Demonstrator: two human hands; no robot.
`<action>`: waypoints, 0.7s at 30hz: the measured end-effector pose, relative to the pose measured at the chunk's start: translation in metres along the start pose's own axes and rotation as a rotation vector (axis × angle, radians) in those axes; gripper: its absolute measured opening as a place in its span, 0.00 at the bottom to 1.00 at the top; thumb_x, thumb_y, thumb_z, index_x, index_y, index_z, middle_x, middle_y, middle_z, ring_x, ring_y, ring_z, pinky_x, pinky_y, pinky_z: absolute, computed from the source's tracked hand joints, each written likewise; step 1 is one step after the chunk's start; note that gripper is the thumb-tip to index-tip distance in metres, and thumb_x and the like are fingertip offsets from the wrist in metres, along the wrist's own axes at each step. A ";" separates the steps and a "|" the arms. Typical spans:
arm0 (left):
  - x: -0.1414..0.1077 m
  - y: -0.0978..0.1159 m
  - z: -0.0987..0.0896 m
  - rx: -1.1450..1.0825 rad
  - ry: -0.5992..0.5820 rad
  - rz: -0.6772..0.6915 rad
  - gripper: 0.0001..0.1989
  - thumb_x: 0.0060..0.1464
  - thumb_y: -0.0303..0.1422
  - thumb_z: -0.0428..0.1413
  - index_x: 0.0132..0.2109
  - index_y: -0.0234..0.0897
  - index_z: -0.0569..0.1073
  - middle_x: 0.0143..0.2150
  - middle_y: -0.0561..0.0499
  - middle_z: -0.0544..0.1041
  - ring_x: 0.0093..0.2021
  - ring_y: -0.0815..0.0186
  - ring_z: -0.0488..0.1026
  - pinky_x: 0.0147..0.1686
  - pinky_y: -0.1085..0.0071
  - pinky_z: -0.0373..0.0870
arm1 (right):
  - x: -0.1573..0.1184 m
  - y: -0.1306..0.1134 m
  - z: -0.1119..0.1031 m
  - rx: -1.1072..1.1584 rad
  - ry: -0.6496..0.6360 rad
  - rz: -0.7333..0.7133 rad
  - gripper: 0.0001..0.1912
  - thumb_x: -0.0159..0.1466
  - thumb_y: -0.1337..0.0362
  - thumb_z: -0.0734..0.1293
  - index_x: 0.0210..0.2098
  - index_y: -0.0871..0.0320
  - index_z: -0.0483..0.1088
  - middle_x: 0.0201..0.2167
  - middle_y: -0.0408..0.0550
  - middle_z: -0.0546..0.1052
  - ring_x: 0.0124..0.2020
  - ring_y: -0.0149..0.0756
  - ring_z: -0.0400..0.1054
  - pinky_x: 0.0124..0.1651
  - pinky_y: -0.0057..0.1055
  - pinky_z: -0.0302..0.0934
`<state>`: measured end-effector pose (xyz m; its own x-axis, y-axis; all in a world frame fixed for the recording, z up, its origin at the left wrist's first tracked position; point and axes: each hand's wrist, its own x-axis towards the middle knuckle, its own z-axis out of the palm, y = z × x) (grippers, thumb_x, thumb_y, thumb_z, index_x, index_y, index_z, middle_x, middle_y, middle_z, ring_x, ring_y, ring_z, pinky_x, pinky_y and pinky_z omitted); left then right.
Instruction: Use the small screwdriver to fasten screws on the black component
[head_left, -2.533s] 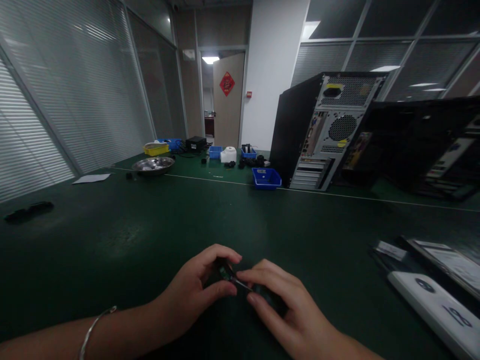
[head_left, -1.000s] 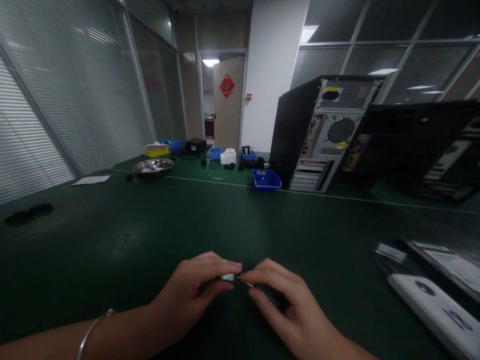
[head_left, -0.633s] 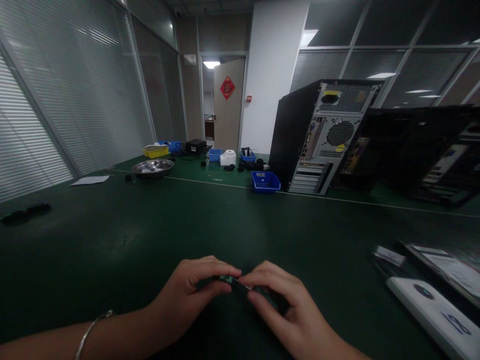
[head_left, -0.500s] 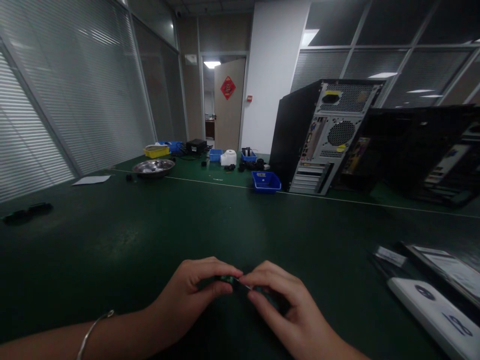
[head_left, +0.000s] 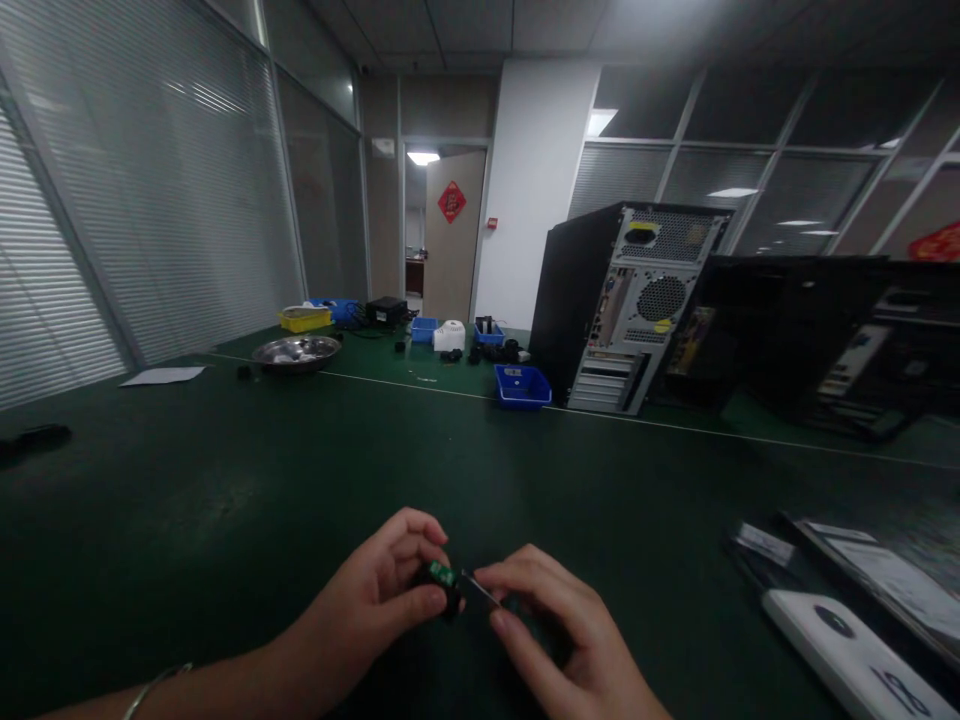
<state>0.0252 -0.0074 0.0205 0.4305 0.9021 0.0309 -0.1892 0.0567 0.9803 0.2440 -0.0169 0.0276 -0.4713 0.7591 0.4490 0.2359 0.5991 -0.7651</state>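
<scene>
My left hand (head_left: 390, 590) pinches a small green circuit board (head_left: 442, 573) with a dark part under it, between thumb and fingers. Between the thumb and forefinger of my right hand (head_left: 559, 620) is a thin metal piece (head_left: 480, 590), its tip pointing left at the board. Whether the tip touches the board is too small to tell. The lower end of the metal piece is hidden in my right fingers. Both hands are held low over the front of the green table (head_left: 360, 480).
A blue tray (head_left: 523, 388) stands beside a black computer tower (head_left: 607, 310). To the left are a metal bowl (head_left: 297, 352) and a sheet of paper (head_left: 163, 376). On the right lie a white device marked 18 (head_left: 847, 640) and a flat dark-edged item (head_left: 877, 570).
The board has turned in my left fingers, so its green face shows more. My left fingers have spread and the metal piece is more exposed. The view has tipped upward a little.
</scene>
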 end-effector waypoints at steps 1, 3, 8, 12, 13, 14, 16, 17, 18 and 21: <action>0.001 -0.002 0.000 -0.055 -0.026 -0.005 0.13 0.51 0.28 0.64 0.42 0.39 0.70 0.36 0.54 0.77 0.39 0.64 0.75 0.41 0.67 0.67 | 0.000 0.000 0.000 0.001 -0.010 -0.012 0.13 0.63 0.73 0.64 0.46 0.55 0.72 0.36 0.50 0.76 0.37 0.39 0.72 0.38 0.32 0.65; 0.001 -0.004 0.002 -0.096 -0.074 -0.016 0.12 0.49 0.27 0.66 0.38 0.37 0.70 0.35 0.54 0.78 0.38 0.65 0.76 0.41 0.68 0.67 | -0.001 0.000 0.001 0.003 -0.035 -0.021 0.15 0.62 0.74 0.65 0.47 0.56 0.72 0.36 0.50 0.75 0.37 0.40 0.72 0.39 0.33 0.66; -0.001 -0.001 0.003 -0.011 -0.142 -0.069 0.09 0.51 0.27 0.64 0.40 0.37 0.74 0.38 0.52 0.80 0.43 0.63 0.76 0.44 0.66 0.66 | -0.001 -0.002 0.002 0.012 -0.059 -0.024 0.17 0.61 0.75 0.66 0.47 0.55 0.71 0.38 0.50 0.75 0.39 0.39 0.71 0.41 0.33 0.65; -0.004 0.004 0.001 0.497 -0.147 -0.005 0.06 0.56 0.28 0.58 0.41 0.39 0.79 0.40 0.49 0.79 0.44 0.59 0.74 0.45 0.63 0.66 | -0.001 -0.004 0.001 0.023 -0.049 0.004 0.15 0.62 0.75 0.65 0.47 0.55 0.72 0.38 0.49 0.74 0.39 0.38 0.71 0.42 0.33 0.65; -0.004 0.005 0.001 0.632 -0.155 0.046 0.06 0.57 0.29 0.58 0.41 0.40 0.79 0.40 0.48 0.78 0.44 0.58 0.73 0.45 0.63 0.66 | -0.001 -0.004 0.001 0.022 -0.049 0.013 0.14 0.63 0.75 0.65 0.46 0.55 0.72 0.38 0.49 0.74 0.40 0.38 0.71 0.42 0.33 0.65; -0.005 0.006 0.000 0.736 -0.170 0.094 0.07 0.58 0.29 0.57 0.41 0.40 0.79 0.40 0.48 0.78 0.45 0.58 0.72 0.46 0.63 0.66 | -0.001 -0.004 0.000 0.022 -0.049 0.021 0.14 0.63 0.74 0.65 0.46 0.55 0.72 0.38 0.48 0.74 0.40 0.38 0.71 0.43 0.32 0.65; -0.005 0.007 0.001 0.829 -0.186 0.146 0.07 0.59 0.29 0.56 0.42 0.41 0.79 0.42 0.47 0.77 0.47 0.57 0.71 0.47 0.63 0.66 | 0.000 -0.004 -0.001 0.016 -0.057 0.036 0.13 0.64 0.74 0.65 0.45 0.55 0.73 0.38 0.48 0.74 0.40 0.37 0.70 0.43 0.32 0.64; -0.004 0.008 0.001 0.843 -0.186 0.154 0.08 0.59 0.29 0.56 0.43 0.41 0.78 0.44 0.47 0.77 0.48 0.58 0.70 0.48 0.63 0.66 | 0.000 -0.004 -0.003 0.011 -0.061 0.045 0.13 0.64 0.74 0.65 0.46 0.55 0.73 0.38 0.48 0.74 0.40 0.37 0.70 0.43 0.32 0.64; -0.004 0.008 0.001 0.853 -0.179 0.157 0.09 0.59 0.28 0.56 0.45 0.42 0.78 0.46 0.48 0.76 0.49 0.58 0.70 0.49 0.63 0.66 | 0.001 -0.005 -0.004 0.004 -0.066 0.055 0.13 0.64 0.74 0.65 0.46 0.55 0.73 0.38 0.47 0.74 0.40 0.37 0.70 0.43 0.31 0.64; -0.005 0.008 0.000 0.883 -0.135 0.165 0.10 0.61 0.29 0.53 0.47 0.42 0.76 0.45 0.48 0.76 0.49 0.58 0.70 0.49 0.63 0.65 | 0.001 -0.007 -0.007 -0.034 -0.091 0.090 0.12 0.63 0.74 0.66 0.45 0.56 0.73 0.38 0.47 0.74 0.40 0.36 0.70 0.43 0.30 0.64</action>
<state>0.0219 -0.0111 0.0284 0.5678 0.8089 0.1526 0.4636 -0.4674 0.7527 0.2476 -0.0181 0.0364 -0.5216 0.7848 0.3347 0.3082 0.5391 -0.7838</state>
